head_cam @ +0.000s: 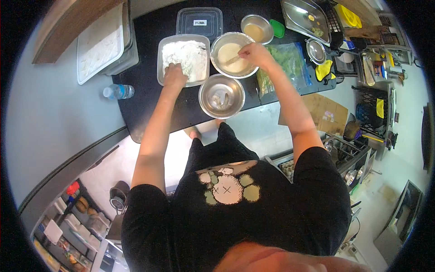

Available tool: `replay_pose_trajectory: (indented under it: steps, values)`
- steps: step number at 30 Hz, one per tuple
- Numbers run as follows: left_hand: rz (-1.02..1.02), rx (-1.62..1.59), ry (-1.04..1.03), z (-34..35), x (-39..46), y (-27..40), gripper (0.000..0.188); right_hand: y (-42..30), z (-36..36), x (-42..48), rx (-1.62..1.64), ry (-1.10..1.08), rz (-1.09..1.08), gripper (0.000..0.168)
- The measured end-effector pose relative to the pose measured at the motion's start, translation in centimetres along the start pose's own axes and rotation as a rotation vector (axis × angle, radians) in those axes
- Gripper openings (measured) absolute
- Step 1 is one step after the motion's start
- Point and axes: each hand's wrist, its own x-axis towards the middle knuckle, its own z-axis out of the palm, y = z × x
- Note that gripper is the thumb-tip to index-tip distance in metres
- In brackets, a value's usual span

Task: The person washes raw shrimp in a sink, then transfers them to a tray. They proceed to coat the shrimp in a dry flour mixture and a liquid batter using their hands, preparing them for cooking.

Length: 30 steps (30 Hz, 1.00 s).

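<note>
My left hand [175, 77] rests in the near part of a square plastic tub [159, 57] of white flour [187, 56]; its fingertips are in the flour, and whether they grip anything is hidden. Over a steel bowl [217, 69] of pale batter [227, 51], my right hand [255, 54] pinches a batter-coated strip [232, 61] whose far end touches the batter. I cannot tell what the strip is. Nearest to me, a steel bowl [207, 105] holds a few small greyish pieces [221, 100]. Behind the batter stands a smaller steel bowl [243, 25] with a beige liquid.
A plastic lid [180, 20] lies behind the tub. Right of the bowls are a zip bag of green leaves [285, 64], a strainer [316, 51] and a steel tray [292, 20]. A water bottle [119, 91] lies at the table's left edge. Stacked tubs [80, 57] stand farther left.
</note>
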Motion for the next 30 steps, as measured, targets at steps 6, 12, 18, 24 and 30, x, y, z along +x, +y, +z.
replay_pose_trajectory:
  steps: [6, 12, 18, 24, 30]
  values:
    - [0.050, 0.071, -0.017, 0.3, 0.6, -0.1, 0.044, 4.8, 5.9, 2.0, -0.401, 0.050, 0.062, 0.012]
    - [-0.027, 0.075, -0.076, 1.2, 1.1, -1.6, 0.047, -0.5, 0.6, 0.1, -0.170, 0.123, -0.004, 0.014]
    - [-0.108, -0.024, -0.164, -0.7, 0.1, 1.2, 0.042, -3.0, -2.6, -1.0, -0.093, 0.176, -0.025, 0.015]
    - [0.147, -0.070, -0.073, -0.5, -0.3, 1.8, 0.035, -4.0, -0.8, -0.8, -0.182, 0.179, -0.112, 0.014]
    - [0.058, 0.001, -0.139, -0.9, -0.7, 1.6, 0.027, -4.6, 1.0, -0.7, -0.064, 0.106, -0.101, 0.015]
